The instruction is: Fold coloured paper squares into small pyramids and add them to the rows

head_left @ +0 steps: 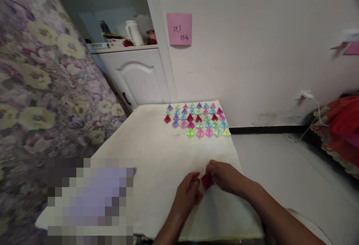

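Both my hands meet low over the white cloth-covered table (pixel 157 151). My left hand (pixel 187 192) and my right hand (pixel 224 177) are closed in a pinch on a small red folded paper piece (pixel 207 180) held between their fingertips. At the table's far end lie rows of several small folded paper pyramids (pixel 198 120) in red, pink, purple, blue, green and yellow.
A flowered fabric surface (pixel 42 88) rises along the left. A white cabinet (pixel 137 77) with a jug (pixel 134 33) stands behind. A pink note (pixel 179 28) is stuck on the wall. Red cloth (pixel 342 125) lies at the right. A blurred patch (pixel 89 196) covers the table's near left.
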`<state>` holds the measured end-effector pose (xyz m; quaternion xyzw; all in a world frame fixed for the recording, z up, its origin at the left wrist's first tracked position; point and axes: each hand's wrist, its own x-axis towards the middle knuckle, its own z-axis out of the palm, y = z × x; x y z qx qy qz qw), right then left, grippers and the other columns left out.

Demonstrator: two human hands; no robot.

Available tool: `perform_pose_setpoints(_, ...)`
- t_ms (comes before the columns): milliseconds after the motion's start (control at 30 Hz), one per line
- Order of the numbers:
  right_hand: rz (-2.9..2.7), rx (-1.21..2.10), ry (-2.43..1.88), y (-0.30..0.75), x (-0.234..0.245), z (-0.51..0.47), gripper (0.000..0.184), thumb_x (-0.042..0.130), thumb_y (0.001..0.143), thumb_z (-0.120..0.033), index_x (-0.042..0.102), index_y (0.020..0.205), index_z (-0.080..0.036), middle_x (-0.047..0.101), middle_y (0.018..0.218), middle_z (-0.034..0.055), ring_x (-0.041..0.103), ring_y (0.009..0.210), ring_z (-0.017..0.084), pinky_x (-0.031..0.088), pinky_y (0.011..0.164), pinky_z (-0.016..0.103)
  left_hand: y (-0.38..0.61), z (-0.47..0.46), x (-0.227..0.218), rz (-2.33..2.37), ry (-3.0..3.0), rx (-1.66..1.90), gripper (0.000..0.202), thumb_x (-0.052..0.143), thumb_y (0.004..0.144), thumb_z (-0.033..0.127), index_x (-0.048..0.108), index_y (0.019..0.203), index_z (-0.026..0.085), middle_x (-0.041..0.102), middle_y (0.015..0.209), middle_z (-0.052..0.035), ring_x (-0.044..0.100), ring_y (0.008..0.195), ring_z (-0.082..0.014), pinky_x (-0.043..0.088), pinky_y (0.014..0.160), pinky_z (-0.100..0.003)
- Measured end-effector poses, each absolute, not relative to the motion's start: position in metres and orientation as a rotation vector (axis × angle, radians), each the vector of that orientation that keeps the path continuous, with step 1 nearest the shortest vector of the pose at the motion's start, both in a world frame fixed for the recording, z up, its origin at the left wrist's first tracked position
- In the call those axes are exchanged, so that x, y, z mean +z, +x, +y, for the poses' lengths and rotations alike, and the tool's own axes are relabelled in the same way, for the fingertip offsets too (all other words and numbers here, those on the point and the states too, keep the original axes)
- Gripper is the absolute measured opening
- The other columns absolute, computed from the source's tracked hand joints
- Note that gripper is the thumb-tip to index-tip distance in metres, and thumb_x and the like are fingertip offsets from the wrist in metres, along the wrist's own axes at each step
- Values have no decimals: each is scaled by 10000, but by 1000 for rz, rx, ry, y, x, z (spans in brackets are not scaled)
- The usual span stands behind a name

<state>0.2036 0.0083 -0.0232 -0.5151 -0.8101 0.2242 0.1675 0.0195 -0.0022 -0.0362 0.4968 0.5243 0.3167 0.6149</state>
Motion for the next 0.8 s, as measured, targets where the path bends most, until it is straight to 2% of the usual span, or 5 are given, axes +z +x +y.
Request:
perform_pose_setpoints(233,-2347,590,-1474,206,-26,12,229,485,703,-49,619,801,-208,621,838,4,576,758,141,376,669,212,17,0,-36,1196,1210,708,376,537,762,362,562,1062,137,567,526,7,494,444,-130,378,444,-231)
perform_pose_setpoints(467,-2289,511,-1557,208,-23,12,155,514,729,-100,621,753,-209,632,790,2,568,735,143,344,644,220,13,4,-38,1168,1256,681,399,529,759,376,556,1071,128,563,550,9,500,462,-123,380,448,-225)
perform_pose_setpoints(533,-2240,477,-1608,210,-23,13,122,524,739,-127,615,730,-207,620,766,0,561,719,139,332,628,218,12,5,-40,1168,1256,681,424,523,752,398,551,1077,127,578,611,-6,520,491,-126,390,455,-230)
perform_pose_setpoints(667,-2072,381,-1739,220,-26,19,110,501,777,-163,588,718,-196,572,795,6,538,682,114,327,607,204,12,6,-43,1201,1225,692,469,520,724,416,531,1091,124,599,870,-73,548,544,-123,411,468,-246)
perform_pose_setpoints(800,-1876,264,-1870,236,-30,30,118,480,775,-145,546,684,-180,526,765,15,521,673,115,333,615,206,11,6,-43,1203,1232,662,489,519,719,442,532,1091,124,597,830,-63,538,538,-115,396,466,-234)
